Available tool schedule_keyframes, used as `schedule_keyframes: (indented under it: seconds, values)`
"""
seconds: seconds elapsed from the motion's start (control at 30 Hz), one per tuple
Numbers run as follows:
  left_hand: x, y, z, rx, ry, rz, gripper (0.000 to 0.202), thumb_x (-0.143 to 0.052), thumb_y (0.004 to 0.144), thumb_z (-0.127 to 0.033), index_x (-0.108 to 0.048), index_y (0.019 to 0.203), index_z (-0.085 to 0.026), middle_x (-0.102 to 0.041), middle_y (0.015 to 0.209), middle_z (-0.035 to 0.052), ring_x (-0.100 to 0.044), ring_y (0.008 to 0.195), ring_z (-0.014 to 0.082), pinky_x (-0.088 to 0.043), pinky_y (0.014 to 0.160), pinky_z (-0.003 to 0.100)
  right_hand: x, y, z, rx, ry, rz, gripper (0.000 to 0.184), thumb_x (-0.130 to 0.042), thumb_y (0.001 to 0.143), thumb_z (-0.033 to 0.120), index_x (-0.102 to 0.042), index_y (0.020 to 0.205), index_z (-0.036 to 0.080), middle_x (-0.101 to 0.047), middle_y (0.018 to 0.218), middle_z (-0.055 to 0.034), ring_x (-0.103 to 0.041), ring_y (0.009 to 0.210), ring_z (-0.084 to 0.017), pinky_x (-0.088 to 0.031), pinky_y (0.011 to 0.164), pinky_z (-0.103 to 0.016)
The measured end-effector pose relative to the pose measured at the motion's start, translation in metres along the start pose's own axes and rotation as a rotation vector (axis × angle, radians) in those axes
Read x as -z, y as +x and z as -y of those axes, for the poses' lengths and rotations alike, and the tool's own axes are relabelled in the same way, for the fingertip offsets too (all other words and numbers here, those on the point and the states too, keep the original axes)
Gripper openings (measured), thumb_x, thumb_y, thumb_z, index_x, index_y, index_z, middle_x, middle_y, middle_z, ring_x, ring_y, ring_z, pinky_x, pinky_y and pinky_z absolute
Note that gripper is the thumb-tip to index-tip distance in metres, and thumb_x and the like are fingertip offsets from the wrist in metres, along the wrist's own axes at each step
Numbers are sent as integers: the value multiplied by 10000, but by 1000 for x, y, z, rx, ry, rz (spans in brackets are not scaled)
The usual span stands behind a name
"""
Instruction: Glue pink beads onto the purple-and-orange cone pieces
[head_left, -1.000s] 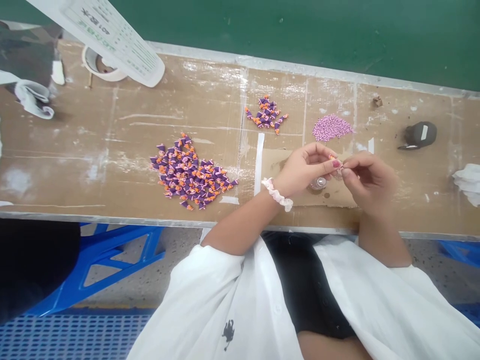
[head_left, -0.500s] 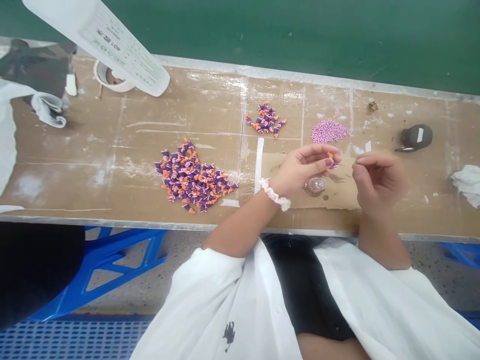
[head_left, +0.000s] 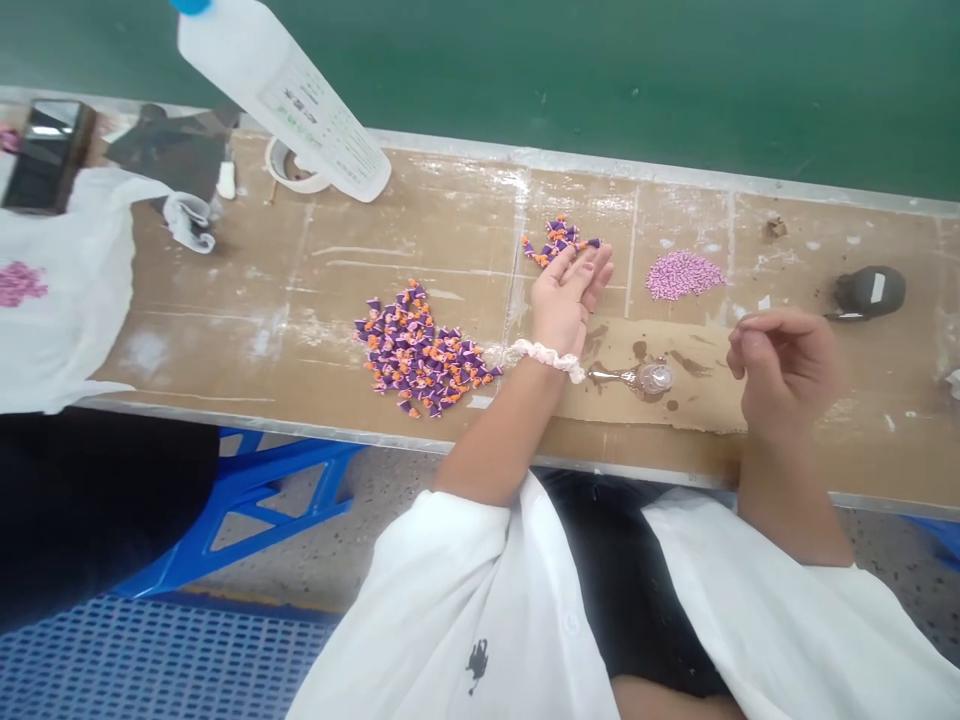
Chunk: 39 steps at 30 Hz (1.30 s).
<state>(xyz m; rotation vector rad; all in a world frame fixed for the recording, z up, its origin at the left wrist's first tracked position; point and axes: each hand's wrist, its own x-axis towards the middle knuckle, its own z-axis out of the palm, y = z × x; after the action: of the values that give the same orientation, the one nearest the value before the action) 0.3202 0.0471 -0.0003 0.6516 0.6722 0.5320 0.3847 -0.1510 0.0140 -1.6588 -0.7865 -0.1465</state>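
My left hand [head_left: 571, 295], with a pale scrunchie [head_left: 551, 358] on its wrist, reaches over the small pile of purple and orange clay-like pieces [head_left: 559, 232]. Its fingers are stretched out, and one purple piece [head_left: 592, 244] lies by the fingertips. My right hand [head_left: 784, 370] hovers above the right end of a cardboard sheet [head_left: 705, 405], thumb and forefinger pressed together. Whatever is between them is too small to make out. Between the hands, a small clear round dish [head_left: 657, 377] sits among wet brown spots. Beyond it lies a heap of tiny pink-purple beads [head_left: 684, 274].
A larger pile of purple and orange pieces [head_left: 424, 355] lies to the left. Behind it are a white glue bottle [head_left: 300, 105] and a tape roll [head_left: 289, 170]. White cloth [head_left: 82, 330] and a phone [head_left: 49, 150] are far left. A dark round object [head_left: 870, 292] stands right.
My left hand has moved from above the dish, where it held a small purple and orange piece, back-left to the small pile, its fingers opening. My right hand stays pinched. The view has shifted left.
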Motion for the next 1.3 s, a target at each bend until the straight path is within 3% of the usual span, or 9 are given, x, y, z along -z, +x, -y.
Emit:
schedule_keyframes:
  seconds: [0.13, 0.3, 0.37, 0.47, 0.53, 0.63, 0.73, 0.87, 1.3]
  values:
    - [-5, -7, -3, 7, -29, 15, 462, -464, 922, -10, -394, 1351, -166, -611, 1184, 36, -664, 1141, 129, -520, 948, 286, 3, 0, -10, -3, -10, -45, 33, -704, 826, 261, -707, 853, 240, -647, 715, -53, -558, 523, -151, -424, 475, -317]
    - [-4, -6, 3, -80, 245, 149, 125, -557, 946, -220, -549, 1057, -162, -647, 904, -4, -634, 736, 64, -502, 755, 240, 7, 5, -38, 94, -87, -161, 144, -774, 659, 353, -704, 743, 259, -588, 556, -39, -516, 412, -168, -345, 375, -319]
    - [0, -8, -6, -211, 515, 248, 124, -551, 951, -290, -575, 951, -168, -638, 846, 0, -607, 719, 82, -491, 742, 244, 8, 8, -47, 123, -134, -227, 151, -787, 590, 338, -685, 678, 269, -592, 533, -40, -524, 406, -182, -335, 364, -321]
    - [12, -20, -40, -366, 1197, 415, 56, -600, 910, -225, -624, 899, -175, -672, 924, 41, -630, 918, 162, -474, 889, 294, 10, 13, -48, 108, -178, -223, 270, -857, 489, 364, -613, 565, 279, -534, 440, -13, -466, 336, -171, -279, 323, -312]
    - [27, -31, -68, -362, 1687, 338, 90, -601, 880, -134, -642, 955, -164, -674, 1083, 98, -594, 1111, 237, -436, 992, 356, 10, 15, -39, 91, -225, -161, 333, -892, 467, 376, -580, 531, 281, -506, 406, 1, -437, 310, -164, -257, 310, -310]
    - [60, -44, -105, -168, 2089, 95, 180, -507, 935, -165, -629, 1066, -156, -636, 1225, 132, -569, 1169, 252, -422, 1035, 375, 10, 16, -16, 137, -296, -35, 275, -855, 570, 287, -580, 557, 283, -527, 421, 10, -470, 340, -164, -298, 332, -306]
    - [92, -49, -124, -88, 2169, -19, 161, -535, 919, -195, -637, 1028, -132, -647, 1167, 159, -577, 1141, 281, -435, 1011, 397, 8, 15, 6, 237, -332, 88, 255, -787, 669, 222, -552, 579, 265, -503, 415, 29, -460, 347, -134, -294, 323, -269]
    - [115, -47, -124, -58, 2185, -26, 167, -528, 932, -248, -638, 1027, -165, -660, 1141, 123, -594, 1119, 246, -460, 975, 354, 8, 13, 13, 336, -383, 132, 228, -772, 724, 213, -560, 650, 253, -563, 486, 31, -476, 372, -110, -316, 324, -239]
    - [115, -27, -100, -169, 2167, 6, 199, -510, 830, -60, -669, 936, -116, -690, 1017, 141, -637, 1007, 249, -489, 869, 340, 7, 13, 10, 349, -373, 159, 285, -741, 769, 244, -524, 584, 249, -513, 453, 39, -443, 367, -110, -285, 334, -264]
